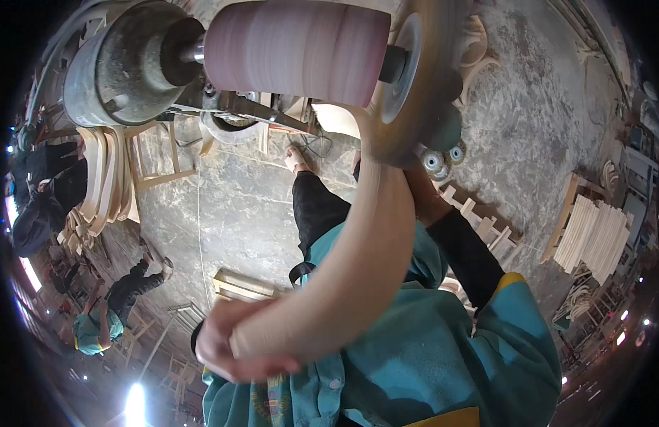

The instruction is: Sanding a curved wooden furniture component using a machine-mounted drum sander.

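Observation:
A wide curved wooden piece [361, 267], blurred by motion, spans from my left hand up to the sanding machine. My left hand [228, 341] wraps around its lower end. My right hand [423, 187] reaches in from the right, mostly hidden behind the wood, so its grip cannot be made out. The upper part of the wood meets a blurred wheel [415, 91] on the machine's shaft. Left of that wheel, on the same shaft, is a sanding drum [297, 50] with a reddish surface. A grey motor housing [126, 66] carries the shaft.
Curved wooden parts [102, 176] are stacked at left, beside a wooden frame [158, 155]. Spare round wheels [433, 161] and wooden frames [481, 227] stand on the concrete floor [244, 208] to the right. Bundled wooden strips [591, 235] lie farther right. A co-worker [102, 320] is at lower left.

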The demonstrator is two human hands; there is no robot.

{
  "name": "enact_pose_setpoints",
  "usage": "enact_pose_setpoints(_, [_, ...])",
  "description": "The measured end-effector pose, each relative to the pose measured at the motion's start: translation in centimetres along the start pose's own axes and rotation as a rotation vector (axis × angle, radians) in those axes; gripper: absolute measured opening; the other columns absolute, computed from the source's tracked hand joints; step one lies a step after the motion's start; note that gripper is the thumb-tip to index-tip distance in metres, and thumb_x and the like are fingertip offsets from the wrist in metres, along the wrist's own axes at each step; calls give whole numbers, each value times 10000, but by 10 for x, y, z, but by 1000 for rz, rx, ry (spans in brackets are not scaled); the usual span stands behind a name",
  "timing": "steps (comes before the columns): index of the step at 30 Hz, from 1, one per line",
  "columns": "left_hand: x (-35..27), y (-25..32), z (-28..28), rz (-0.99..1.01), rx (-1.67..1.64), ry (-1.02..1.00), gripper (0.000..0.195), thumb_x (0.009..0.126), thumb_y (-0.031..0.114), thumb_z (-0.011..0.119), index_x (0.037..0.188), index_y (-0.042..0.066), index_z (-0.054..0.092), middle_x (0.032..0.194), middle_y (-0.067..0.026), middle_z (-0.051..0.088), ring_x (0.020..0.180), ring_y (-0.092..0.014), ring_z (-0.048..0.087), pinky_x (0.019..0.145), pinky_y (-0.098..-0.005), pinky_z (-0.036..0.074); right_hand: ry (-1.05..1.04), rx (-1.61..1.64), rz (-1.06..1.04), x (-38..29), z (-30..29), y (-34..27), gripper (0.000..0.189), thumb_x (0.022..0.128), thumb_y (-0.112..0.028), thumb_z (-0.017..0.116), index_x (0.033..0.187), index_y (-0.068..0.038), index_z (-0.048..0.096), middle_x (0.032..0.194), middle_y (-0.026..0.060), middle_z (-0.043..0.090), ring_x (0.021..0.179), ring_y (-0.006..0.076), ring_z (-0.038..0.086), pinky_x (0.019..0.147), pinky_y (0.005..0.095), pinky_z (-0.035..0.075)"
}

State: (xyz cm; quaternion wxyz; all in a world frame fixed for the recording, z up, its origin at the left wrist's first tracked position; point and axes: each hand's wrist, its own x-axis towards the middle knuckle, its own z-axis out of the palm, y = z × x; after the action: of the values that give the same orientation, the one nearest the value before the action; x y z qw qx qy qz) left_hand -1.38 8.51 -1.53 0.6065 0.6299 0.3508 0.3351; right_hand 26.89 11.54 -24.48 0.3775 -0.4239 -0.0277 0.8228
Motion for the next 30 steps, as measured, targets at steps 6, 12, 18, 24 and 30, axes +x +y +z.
enact_pose_setpoints(6, [-49, -78, -22, -674, -603, 661, 684, 538, -37, 726, 1150, -61, 423, 1023, -219, 575, 912, -289, 608, 798, -442, 509, 318, -308, -355, -12, -3, 36, 383, 949, -359, 436, 1152, -50, 536, 1044, 47, 609, 908, 144, 594, 789, 282, 487])
enact_pose_setpoints(12, [-84, -161, -73, -660, -823, 325, 593, 569, 161, 707, 1091, -45, 515, 993, -141, 599, 870, -250, 605, 779, -332, 499, 610, 383, -487, -99, 31, 77, 420, 944, -339, 450, 1252, -55, 474, 1190, 69, 560, 1063, 173, 557, 908, 314, 458])
enact_pose_setpoints(18, [-39, -260, -86, -619, -1370, 35, 538, 913, 475, 440, 1242, 50, 462, 1023, -90, 603, 912, -202, 614, 815, -378, 521, 464, 411, -938, -190, 105, 133, 409, 894, -264, 437, 1195, 11, 467, 1140, 143, 545, 1054, 281, 528, 926, 430, 407])
enact_pose_setpoints(24, [6, -212, 10, -946, -1505, 195, 362, 936, 276, 371, 1106, 4, 539, 1066, -139, 605, 961, -270, 594, 879, -405, 475, 865, -257, -1024, -162, 163, 170, 411, 699, -22, 694, 1086, 15, 558, 1076, 172, 570, 970, 248, 558, 831, 347, 470])
enact_pose_setpoints(30, [8, -168, 46, -1129, -1260, 321, 454, 939, 460, 336, 1086, 86, 549, 980, -94, 617, 867, -241, 603, 792, -395, 504, 248, -742, -905, -174, 128, 115, 502, 649, -135, 726, 1095, 18, 555, 1115, 180, 551, 947, 268, 571, 813, 354, 471])
